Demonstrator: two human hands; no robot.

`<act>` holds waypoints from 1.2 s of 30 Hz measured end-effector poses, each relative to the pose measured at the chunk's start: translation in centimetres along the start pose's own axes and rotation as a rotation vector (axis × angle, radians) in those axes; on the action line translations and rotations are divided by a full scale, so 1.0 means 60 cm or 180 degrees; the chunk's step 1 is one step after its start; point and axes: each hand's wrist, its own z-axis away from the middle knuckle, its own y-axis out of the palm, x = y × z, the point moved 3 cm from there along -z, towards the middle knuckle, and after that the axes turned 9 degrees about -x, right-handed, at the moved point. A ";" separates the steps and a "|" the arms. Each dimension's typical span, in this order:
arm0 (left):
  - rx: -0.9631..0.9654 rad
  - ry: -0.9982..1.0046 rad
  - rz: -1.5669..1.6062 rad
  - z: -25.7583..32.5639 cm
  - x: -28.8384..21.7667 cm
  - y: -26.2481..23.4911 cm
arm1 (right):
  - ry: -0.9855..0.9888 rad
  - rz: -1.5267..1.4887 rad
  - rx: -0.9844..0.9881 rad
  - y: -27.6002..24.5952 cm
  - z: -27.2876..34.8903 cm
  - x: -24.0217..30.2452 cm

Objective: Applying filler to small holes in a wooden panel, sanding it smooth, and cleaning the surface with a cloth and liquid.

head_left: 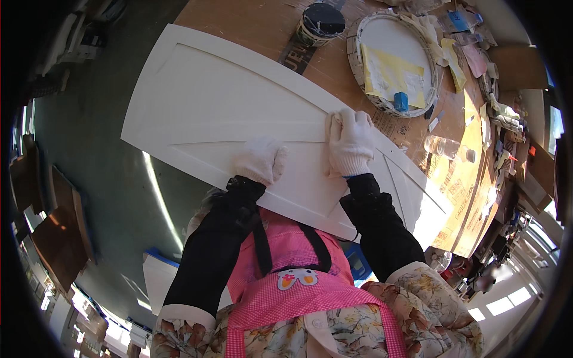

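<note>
A large white panel (227,107) with recessed grooves lies slantwise in front of me, part of it reaching past the left side of the table. My left hand (261,160), in a white knitted glove, rests on the panel near its close edge with the fingers curled in. In a matching glove, my right hand (351,142) presses on the panel close to its far edge, fingers bent and closed. Whatever either hand may hold is hidden by the gloves. Black sleeve covers are on both forearms.
A cardboard-covered table (382,128) supports the panel. On it are a small dark-topped can (321,24), a large round tub (358,56) with yellow sandpaper-like sheets (382,71) and a blue block (400,101) on top, and a clear bottle (449,148). Brown boards (62,238) stand at left.
</note>
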 end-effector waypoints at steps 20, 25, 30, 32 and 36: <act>0.0095 -0.0106 -0.0346 0.013 0.008 0.017 | 0.0009 -0.0340 -0.0283 0.056 -0.066 0.039; -0.0174 0.0159 -0.0227 0.006 0.010 0.019 | 0.0408 0.0025 -0.0344 -0.001 -0.003 -0.091; -0.0029 0.0184 -0.0180 0.001 0.013 0.023 | 0.1872 0.1160 -0.0273 -0.131 0.118 -0.317; -0.0078 0.0198 -0.0086 0.002 0.014 0.024 | 0.1674 0.1065 -0.0426 -0.110 0.113 -0.293; 0.0278 -0.0301 0.0037 0.012 0.022 0.025 | 0.0600 0.0112 -0.0578 0.001 0.035 -0.125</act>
